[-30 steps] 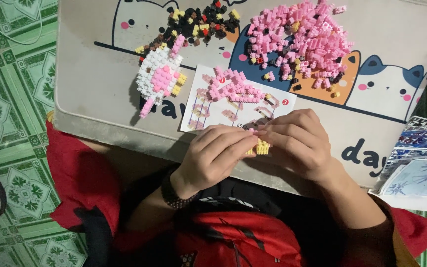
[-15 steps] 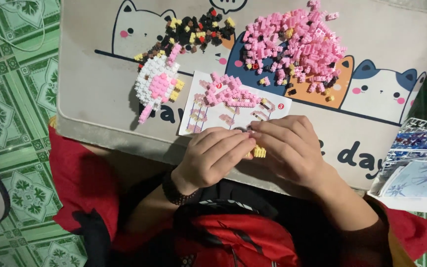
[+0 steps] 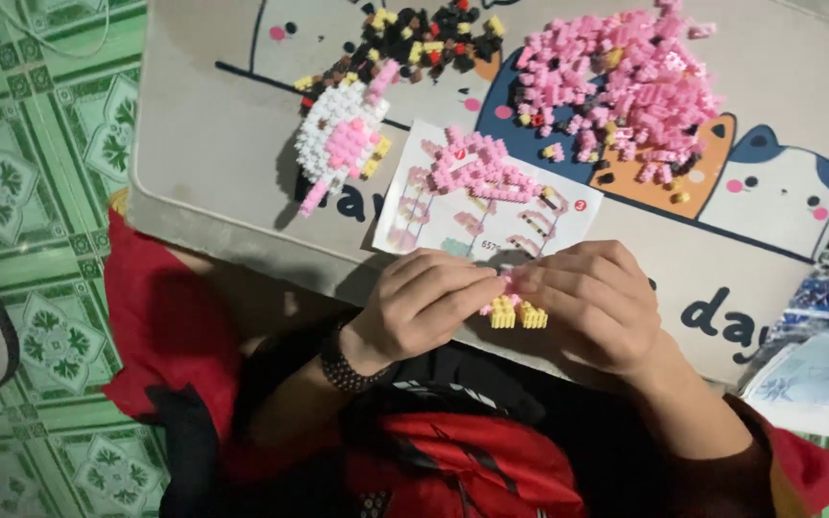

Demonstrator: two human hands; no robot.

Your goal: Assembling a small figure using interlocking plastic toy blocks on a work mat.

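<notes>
Both hands met at the near edge of the bench (image 3: 213, 144), a low grey top printed with cartoon cats. The left hand (image 3: 424, 307) and the right hand (image 3: 592, 302) held one small block model (image 3: 515, 309) between them, pink above and yellow at its two lower feet. Each grip was pressed together, pinching the model from its own side, fingertips nearly touching over the pink part. A dark beaded bracelet (image 3: 343, 364) circled the left wrist.

At 12 o'clock from the hands, just beyond the knuckles, lay a white instruction sheet (image 3: 434, 211), with a flat pink assembly (image 3: 477, 168) resting on its upper half. At about 11 o'clock, just beside the sheet, sat a finished white and pink figure (image 3: 343, 144) with small yellow parts. Further off at 12 o'clock was a scatter of black, yellow and red blocks (image 3: 424, 38), and at 1 o'clock a large heap of loose pink blocks (image 3: 626, 86), well apart from the hands.

At 3 o'clock, at the bench's edge, lay a bluish printed packet (image 3: 817, 364); what it held could not be told. Green patterned floor tiles (image 3: 40, 163) showed at 9 o'clock, and red and black clothing (image 3: 472, 470) filled the space at 6 o'clock.
</notes>
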